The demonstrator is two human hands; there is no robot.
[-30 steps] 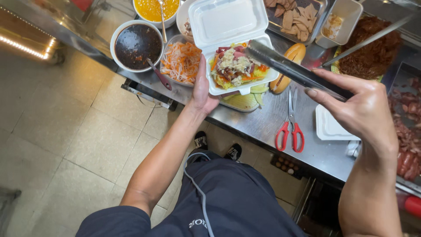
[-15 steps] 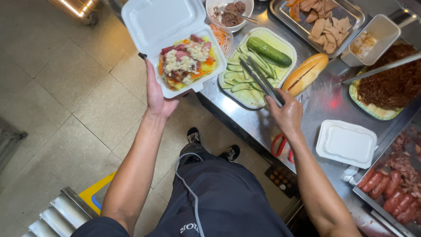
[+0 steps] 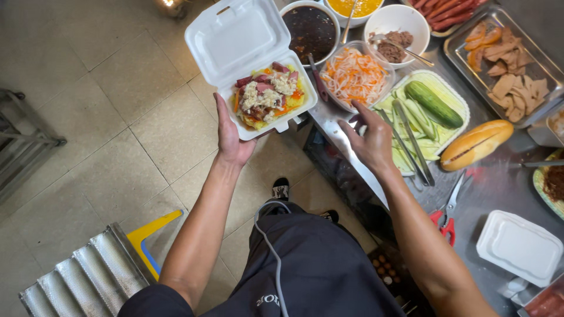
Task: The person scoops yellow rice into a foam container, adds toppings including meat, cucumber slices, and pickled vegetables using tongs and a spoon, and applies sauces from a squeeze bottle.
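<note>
My left hand (image 3: 232,138) holds an open white foam box (image 3: 235,41) from below, out over the tiled floor beside the counter. The box carries yellow rice topped with sausage pieces and shredded meat (image 3: 267,94). My right hand (image 3: 370,138) hovers at the counter's edge with its fingers apart and nothing in them. Its fingertips are next to a clear tub of shredded carrot and radish (image 3: 352,76). Metal tongs (image 3: 414,147) lie just right of that hand on a tray of cucumber slices (image 3: 455,97) with a whole cucumber (image 3: 432,103).
On the steel counter are a bowl of dark sauce (image 3: 311,29), a white bowl of brown paste (image 3: 399,35), a tray of sliced meats (image 3: 505,64), a baguette (image 3: 476,144), red-handled scissors (image 3: 446,214) and a closed foam box (image 3: 517,246). A corrugated metal tray (image 3: 88,276) sits lower left.
My right hand has let go of the tongs, which now rest on the cucumber tray, and has moved left toward the carrot tub. The left hand still holds the box.
</note>
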